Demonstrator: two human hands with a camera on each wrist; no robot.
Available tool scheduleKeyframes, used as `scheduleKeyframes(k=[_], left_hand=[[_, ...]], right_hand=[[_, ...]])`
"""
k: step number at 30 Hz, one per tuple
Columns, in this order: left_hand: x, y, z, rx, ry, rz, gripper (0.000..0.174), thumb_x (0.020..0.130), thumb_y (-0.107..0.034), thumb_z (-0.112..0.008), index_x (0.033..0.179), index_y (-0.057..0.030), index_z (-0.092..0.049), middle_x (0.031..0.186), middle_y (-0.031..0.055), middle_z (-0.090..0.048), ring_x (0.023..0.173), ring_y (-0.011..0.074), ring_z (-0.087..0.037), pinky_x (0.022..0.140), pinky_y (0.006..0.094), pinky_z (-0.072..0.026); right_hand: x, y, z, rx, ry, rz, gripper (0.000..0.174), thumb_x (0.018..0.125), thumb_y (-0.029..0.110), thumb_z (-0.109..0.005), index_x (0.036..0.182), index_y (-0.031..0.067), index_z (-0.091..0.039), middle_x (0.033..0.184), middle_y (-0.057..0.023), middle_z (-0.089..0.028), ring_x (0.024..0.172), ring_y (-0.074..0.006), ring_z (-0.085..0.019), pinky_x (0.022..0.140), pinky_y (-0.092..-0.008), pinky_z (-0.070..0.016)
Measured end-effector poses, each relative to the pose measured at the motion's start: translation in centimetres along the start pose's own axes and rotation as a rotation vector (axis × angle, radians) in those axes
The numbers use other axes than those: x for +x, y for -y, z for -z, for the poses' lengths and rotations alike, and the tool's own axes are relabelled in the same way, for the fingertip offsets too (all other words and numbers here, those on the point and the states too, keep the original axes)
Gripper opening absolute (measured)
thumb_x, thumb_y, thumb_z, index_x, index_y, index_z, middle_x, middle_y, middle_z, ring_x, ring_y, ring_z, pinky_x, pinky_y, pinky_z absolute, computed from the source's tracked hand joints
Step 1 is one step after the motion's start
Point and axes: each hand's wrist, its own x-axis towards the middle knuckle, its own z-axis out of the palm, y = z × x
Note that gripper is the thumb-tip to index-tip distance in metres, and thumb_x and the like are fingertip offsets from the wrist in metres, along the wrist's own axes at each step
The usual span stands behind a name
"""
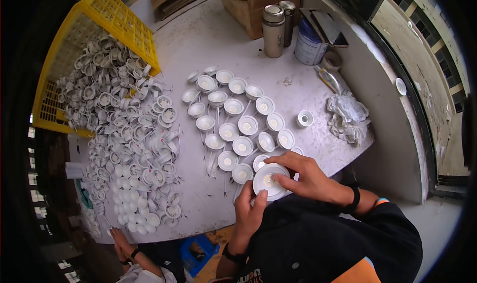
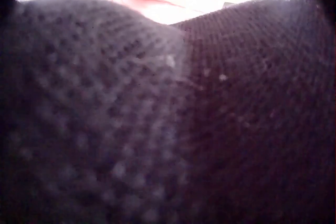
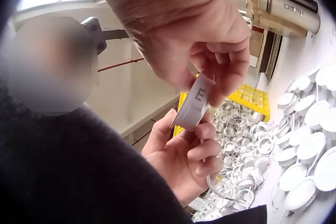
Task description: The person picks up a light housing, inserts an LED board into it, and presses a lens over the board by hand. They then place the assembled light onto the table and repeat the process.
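A round white lamp housing (image 1: 271, 182) with yellowish dots at its centre is held between both hands near the table's front edge. My left hand (image 1: 248, 212) grips its lower left rim, thumb on the front. My right hand (image 1: 310, 179) has its thumb inside the dish and its fingers at the upper rim. In the right wrist view the lamp (image 3: 194, 103) shows its side with a printed letter and a thin cable, the left hand (image 3: 184, 155) below and the right hand (image 3: 181, 29) above. Dark fabric (image 2: 168, 119) fills most of the left wrist view.
Rows of similar white lamps (image 1: 247, 125) stand beyond the hands. Left are a heap of white rings (image 1: 124, 129) and a yellow crate (image 1: 119, 17). One lamp (image 1: 305, 118), a crumpled bag (image 1: 347, 116) and a bottle (image 1: 273, 32) are on the right. Another person's hands (image 1: 121, 243) show lower left.
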Motion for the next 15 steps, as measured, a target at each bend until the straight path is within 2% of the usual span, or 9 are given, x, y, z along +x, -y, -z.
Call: scheduleKeyframes(k=[4, 6, 7, 9, 13, 15], left_hand=[[-0.1, -0.5, -0.4, 0.041, -0.057, -0.020, 0.027, 0.086, -0.018, -0.051, 0.101, 0.0036, -0.050, 0.085, 0.0109, -0.058, 0.077, 0.0133, -0.054, 0.067, 0.0271, -0.0440], [0.0, -0.6, -0.5, 0.053, -0.070, -0.034, 0.026, 0.086, -0.018, -0.050, 0.101, 0.0036, -0.050, 0.084, 0.0111, -0.058, 0.076, 0.0135, -0.054, 0.066, 0.0273, -0.0441], [0.0, -0.6, -0.4, 0.061, -0.065, -0.032, 0.025, 0.086, -0.017, -0.050, 0.100, 0.0035, -0.051, 0.084, 0.0111, -0.058, 0.075, 0.0136, -0.055, 0.065, 0.0275, -0.0442], [0.0, -0.5, -0.4, 0.067, -0.059, -0.029, 0.024, 0.085, -0.017, -0.050, 0.099, 0.0033, -0.051, 0.083, 0.0112, -0.058, 0.074, 0.0137, -0.055, 0.064, 0.0278, -0.0443], [0.1, -0.4, -0.1, 0.194, -0.088, -0.066, 0.024, 0.084, -0.015, -0.051, 0.099, 0.0031, -0.051, 0.081, 0.0122, -0.058, 0.071, 0.0146, -0.055, 0.062, 0.0291, -0.0448], [0.1, -0.6, -0.3, 0.227, -0.096, -0.077, 0.023, 0.083, -0.015, -0.051, 0.098, 0.0031, -0.051, 0.080, 0.0126, -0.058, 0.070, 0.0149, -0.055, 0.061, 0.0293, -0.0449]], right_hand=[[0.0, -0.4, -1.0, 0.050, -0.065, 0.043, 0.039, 0.079, 0.010, -0.059, 0.117, 0.0072, -0.053, 0.093, -0.0124, -0.057, 0.076, -0.0225, -0.056, 0.065, -0.0307, -0.0454], [-0.1, -0.6, -1.3, 0.224, -0.052, -0.064, 0.035, 0.082, 0.009, -0.057, 0.117, 0.0063, -0.053, 0.098, -0.0093, -0.058, 0.079, -0.0154, -0.056, 0.067, -0.0270, -0.0451], [-0.1, -0.9, -1.6, 0.224, -0.048, -0.064, 0.035, 0.082, 0.009, -0.057, 0.117, 0.0063, -0.053, 0.098, -0.0093, -0.058, 0.079, -0.0154, -0.056, 0.067, -0.0270, -0.0451], [0.0, -1.4, -2.1, 0.414, -0.042, -0.076, 0.034, 0.085, 0.007, -0.053, 0.119, 0.0056, -0.052, 0.103, -0.0077, -0.059, 0.084, -0.0100, -0.054, 0.069, -0.0239, -0.0447], [0.1, -0.8, -1.1, 0.411, 0.048, -0.155, 0.036, 0.086, 0.006, -0.052, 0.122, 0.0052, -0.051, 0.104, -0.0075, -0.060, 0.085, -0.0089, -0.053, 0.072, -0.0232, -0.0447], [0.2, -0.9, -0.9, 0.362, 0.050, -0.075, 0.038, 0.086, 0.004, -0.052, 0.123, 0.0059, -0.050, 0.101, -0.0064, -0.061, 0.078, -0.0070, -0.052, 0.067, -0.0219, -0.0447]])
